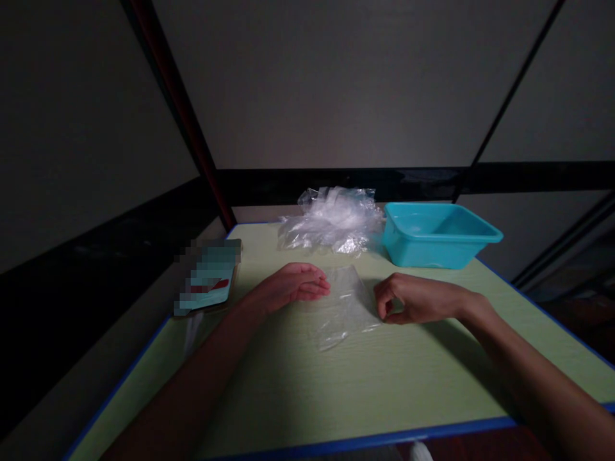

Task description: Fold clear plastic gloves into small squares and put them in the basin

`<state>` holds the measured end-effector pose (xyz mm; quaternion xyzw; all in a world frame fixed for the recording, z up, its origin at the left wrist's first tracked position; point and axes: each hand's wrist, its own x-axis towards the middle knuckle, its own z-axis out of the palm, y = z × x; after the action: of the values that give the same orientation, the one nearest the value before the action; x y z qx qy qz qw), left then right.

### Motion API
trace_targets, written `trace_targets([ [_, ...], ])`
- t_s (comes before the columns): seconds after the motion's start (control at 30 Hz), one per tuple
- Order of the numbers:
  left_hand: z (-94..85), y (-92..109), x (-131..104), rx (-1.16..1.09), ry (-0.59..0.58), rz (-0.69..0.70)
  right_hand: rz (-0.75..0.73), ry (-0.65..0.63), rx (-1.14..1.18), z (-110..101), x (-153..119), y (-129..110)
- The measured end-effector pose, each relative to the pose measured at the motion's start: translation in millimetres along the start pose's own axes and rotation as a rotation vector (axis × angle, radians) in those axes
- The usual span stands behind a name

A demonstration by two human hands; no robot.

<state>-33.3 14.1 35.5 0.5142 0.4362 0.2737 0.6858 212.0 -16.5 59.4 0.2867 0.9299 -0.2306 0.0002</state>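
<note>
A clear plastic bag lies flat near the middle of the pale green table. My left hand is at the bag's left edge, palm partly turned up, fingers stretched out and holding nothing. At the bag's right edge, my right hand has thumb and fingertips pinched together on the bag's lower right corner. Behind both hands sits a loose pile of clear plastic bags.
A turquoise plastic basin stands at the back right. On the left edge rests a flat, partly pixelated object, with a thin clear strip beside it. Dark-trimmed panels rise behind the table, which has a blue edge.
</note>
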Motion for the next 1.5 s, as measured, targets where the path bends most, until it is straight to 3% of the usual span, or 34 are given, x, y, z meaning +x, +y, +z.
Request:
trace_targets([
  [0.2,-1.6,1.4,-1.7,-0.020,-0.006,0.049,-0.012,0.222,-0.026,7.0,9.5,7.4],
  [0.47,-6.0,1.5,-0.6,0.000,0.042,0.054,0.129,0.134,-0.197,30.2,18.5,26.0],
  [0.83,-16.8,5.9,-2.5,-0.004,0.101,0.060,0.227,0.052,-0.186,29.9,15.3,33.2],
  [0.93,-19.5,4.9,0.5,0.048,0.137,0.095,0.220,0.089,-0.213,29.9,15.9,31.4],
  [1.13,1.7,-5.1,11.9,0.536,0.506,0.370,0.249,0.345,-0.267,39.0,33.7,15.6],
  [1.3,28.5,-30.7,13.3,1.098,0.397,0.586,0.288,0.369,-0.306,51.9,48.7,11.2],
  [1.5,34.7,-44.6,11.5,1.322,0.295,0.537,0.313,0.357,-0.354,55.1,48.9,11.8],
])
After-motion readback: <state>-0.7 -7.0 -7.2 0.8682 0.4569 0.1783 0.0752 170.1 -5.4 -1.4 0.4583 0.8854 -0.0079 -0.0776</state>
